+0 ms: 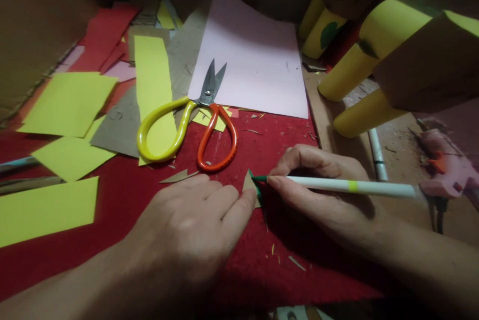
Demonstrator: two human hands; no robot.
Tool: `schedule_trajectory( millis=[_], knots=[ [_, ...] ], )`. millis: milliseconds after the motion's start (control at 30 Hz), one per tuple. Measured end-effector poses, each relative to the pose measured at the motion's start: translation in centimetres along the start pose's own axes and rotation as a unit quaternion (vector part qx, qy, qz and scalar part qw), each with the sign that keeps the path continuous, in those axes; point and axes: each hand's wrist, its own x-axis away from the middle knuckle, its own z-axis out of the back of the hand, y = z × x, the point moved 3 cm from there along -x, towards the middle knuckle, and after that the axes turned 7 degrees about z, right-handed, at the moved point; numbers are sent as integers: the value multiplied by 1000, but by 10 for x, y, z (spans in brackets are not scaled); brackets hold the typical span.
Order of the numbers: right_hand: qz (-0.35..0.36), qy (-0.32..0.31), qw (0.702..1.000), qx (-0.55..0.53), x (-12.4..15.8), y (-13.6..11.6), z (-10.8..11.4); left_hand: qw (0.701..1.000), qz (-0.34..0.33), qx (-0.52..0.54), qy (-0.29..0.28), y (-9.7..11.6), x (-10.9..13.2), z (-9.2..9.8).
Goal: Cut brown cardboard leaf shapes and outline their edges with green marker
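Note:
My right hand is closed round a white marker with a yellow-green band. Its green tip touches a small pointed cardboard piece, which is partly coloured green. Fingers of my left hand are curled together and press on that piece against the red surface; part of it is hidden under them. Just beyond my left hand lie scissors, blades apart, with one yellow and one orange-red handle. A thin cardboard scrap lies by the knuckles of my left hand.
Yellow papers and red paper lie at left. A pale pink sheet lies at the back. Yellow tubes with cardboard stand at right, near a pink glue gun and another white marker.

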Motion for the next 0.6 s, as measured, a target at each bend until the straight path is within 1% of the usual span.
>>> schedule_trajectory(
  millis=[100,233,367,500,600],
  knots=[
    [11,1,1000,18,0,-2,1,1000,-8,-5,17,-1,-1,0],
    [1,-8,999,35,-2,-4,2,1000,-11,-12,17,0,-2,-3],
    [8,-14,1000,26,-2,-4,2,999,4,-13,35,1,-1,-6],
    [-1,-24,999,40,-1,-5,4,999,11,-6,48,1,2,-7],
    [-4,-36,998,51,0,-5,5,999,12,-6,42,2,2,-6]
  ],
)
